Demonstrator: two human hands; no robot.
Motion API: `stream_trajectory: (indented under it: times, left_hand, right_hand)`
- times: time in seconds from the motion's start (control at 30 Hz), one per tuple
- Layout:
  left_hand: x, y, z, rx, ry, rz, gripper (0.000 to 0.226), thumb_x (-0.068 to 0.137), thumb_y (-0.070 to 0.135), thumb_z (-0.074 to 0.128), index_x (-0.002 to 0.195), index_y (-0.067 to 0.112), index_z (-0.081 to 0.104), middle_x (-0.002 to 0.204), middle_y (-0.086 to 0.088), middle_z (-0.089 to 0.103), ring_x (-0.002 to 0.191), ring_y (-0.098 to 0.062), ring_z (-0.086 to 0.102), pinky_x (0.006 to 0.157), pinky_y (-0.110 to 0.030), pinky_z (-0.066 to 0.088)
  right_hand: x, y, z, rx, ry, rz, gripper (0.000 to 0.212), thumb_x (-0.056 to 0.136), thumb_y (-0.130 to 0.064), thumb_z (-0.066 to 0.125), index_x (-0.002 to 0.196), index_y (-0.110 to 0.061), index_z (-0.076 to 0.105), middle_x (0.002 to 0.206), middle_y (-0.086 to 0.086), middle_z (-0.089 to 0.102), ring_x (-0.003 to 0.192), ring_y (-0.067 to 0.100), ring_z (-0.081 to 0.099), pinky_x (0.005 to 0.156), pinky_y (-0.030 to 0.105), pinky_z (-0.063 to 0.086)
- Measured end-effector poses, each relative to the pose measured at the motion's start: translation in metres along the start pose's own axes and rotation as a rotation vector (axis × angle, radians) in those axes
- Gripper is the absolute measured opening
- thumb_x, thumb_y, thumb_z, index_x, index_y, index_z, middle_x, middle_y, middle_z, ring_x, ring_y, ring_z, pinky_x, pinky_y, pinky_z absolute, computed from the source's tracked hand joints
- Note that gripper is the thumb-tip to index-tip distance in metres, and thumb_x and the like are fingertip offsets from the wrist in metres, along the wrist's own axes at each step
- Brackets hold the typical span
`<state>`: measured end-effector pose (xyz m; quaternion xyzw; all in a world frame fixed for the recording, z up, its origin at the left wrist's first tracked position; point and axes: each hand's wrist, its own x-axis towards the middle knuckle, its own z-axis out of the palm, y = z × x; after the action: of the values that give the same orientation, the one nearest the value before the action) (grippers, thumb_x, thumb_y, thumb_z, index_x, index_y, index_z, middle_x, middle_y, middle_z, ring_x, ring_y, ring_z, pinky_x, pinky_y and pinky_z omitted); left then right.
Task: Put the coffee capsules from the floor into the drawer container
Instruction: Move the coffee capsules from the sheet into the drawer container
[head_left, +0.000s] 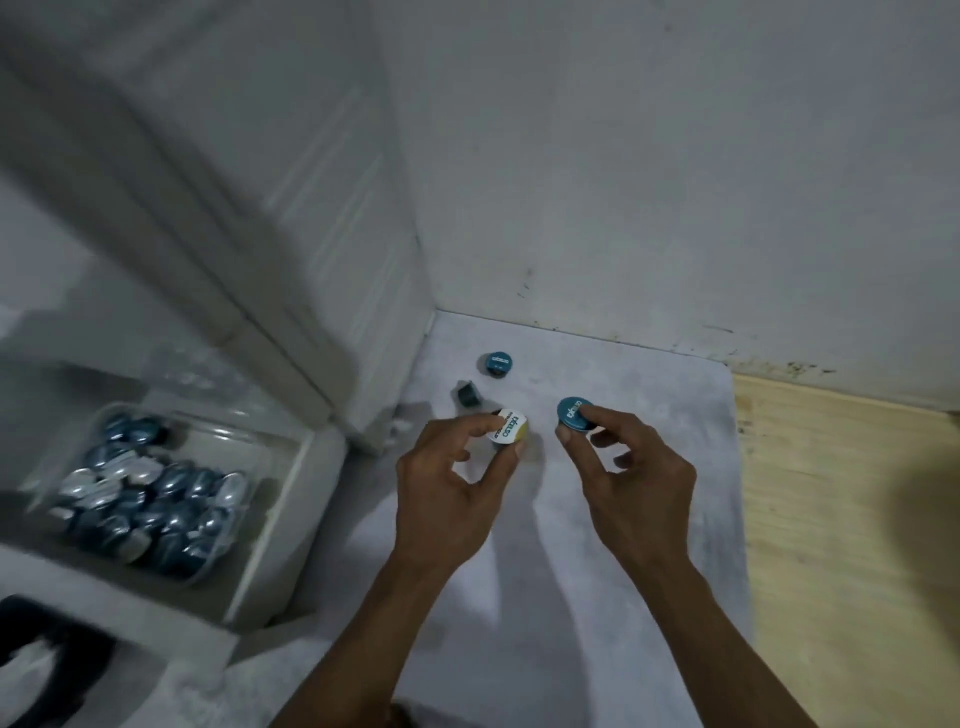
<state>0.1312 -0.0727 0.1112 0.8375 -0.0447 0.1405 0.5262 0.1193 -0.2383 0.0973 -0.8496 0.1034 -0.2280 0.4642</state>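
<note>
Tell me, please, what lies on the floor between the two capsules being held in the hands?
Nothing: in the head view, only bare grey floor separates the white-topped capsule in the left hand from the blue capsule in the right hand.

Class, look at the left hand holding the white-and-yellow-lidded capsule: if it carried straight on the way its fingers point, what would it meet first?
Probably the small dark capsule lying on its side, just beyond the left hand and its white-and-yellow-lidded capsule. Past that stands the blue-lidded capsule, then the wall. Depth is uncertain.
</note>
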Motion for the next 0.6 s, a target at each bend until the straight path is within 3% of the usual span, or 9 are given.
stream_trajectory:
  times: [0.1, 0.2, 0.3, 0.43, 0.6]
  left_hand:
    - [-0.007, 0.012, -0.048, -0.003, 0.007, -0.016, 0.029, 0.076, 0.022, 0.082, 0.1, 0.033, 0.069, 0.098, 0.023, 0.068, 0.085, 0.001, 0.062, 0.064, -0.01, 0.044]
    - [-0.012, 0.011, -0.102, 0.007, 0.021, 0.016, 0.027, 0.075, 0.023, 0.083, 0.1, 0.026, 0.071, 0.096, 0.019, 0.07, 0.084, 0.0, 0.063, 0.066, -0.011, 0.047]
    - [-0.017, -0.003, -0.164, 0.041, 0.02, 0.048, 0.026, 0.076, 0.029, 0.08, 0.101, 0.026, 0.072, 0.098, 0.015, 0.071, 0.084, -0.002, 0.065, 0.07, -0.018, 0.052]
    - [-0.024, -0.038, -0.253, 0.087, -0.01, 0.061, 0.027, 0.075, 0.022, 0.083, 0.1, 0.022, 0.073, 0.1, 0.01, 0.072, 0.087, -0.001, 0.066, 0.075, -0.017, 0.053]
    - [-0.017, -0.083, -0.345, 0.138, -0.039, 0.038, 0.027, 0.073, 0.016, 0.084, 0.097, 0.02, 0.073, 0.097, 0.02, 0.068, 0.087, 0.01, 0.064, 0.073, -0.008, 0.051]
  right_hand:
    - [-0.018, -0.041, 0.003, 0.063, -0.02, 0.005, 0.031, 0.077, -0.031, 0.079, 0.106, -0.019, 0.073, 0.093, -0.005, 0.073, 0.079, 0.008, 0.066, 0.064, 0.015, 0.049]
    - [-0.042, -0.081, 0.015, 0.108, -0.053, -0.004, 0.029, 0.078, -0.031, 0.077, 0.105, -0.021, 0.073, 0.091, -0.008, 0.072, 0.081, 0.007, 0.066, 0.065, 0.02, 0.052]
    - [-0.069, -0.118, 0.038, 0.103, -0.09, -0.041, 0.028, 0.079, -0.028, 0.077, 0.105, -0.021, 0.073, 0.093, -0.011, 0.072, 0.082, 0.004, 0.066, 0.066, 0.016, 0.052]
    - [-0.109, -0.166, 0.08, 0.118, -0.122, -0.024, 0.027, 0.078, -0.026, 0.079, 0.104, -0.026, 0.071, 0.09, -0.016, 0.071, 0.083, 0.003, 0.066, 0.068, 0.013, 0.051]
    - [-0.149, -0.21, 0.133, 0.134, -0.143, -0.007, 0.024, 0.078, -0.024, 0.079, 0.101, -0.026, 0.073, 0.088, -0.015, 0.072, 0.08, 0.007, 0.067, 0.067, 0.018, 0.053]
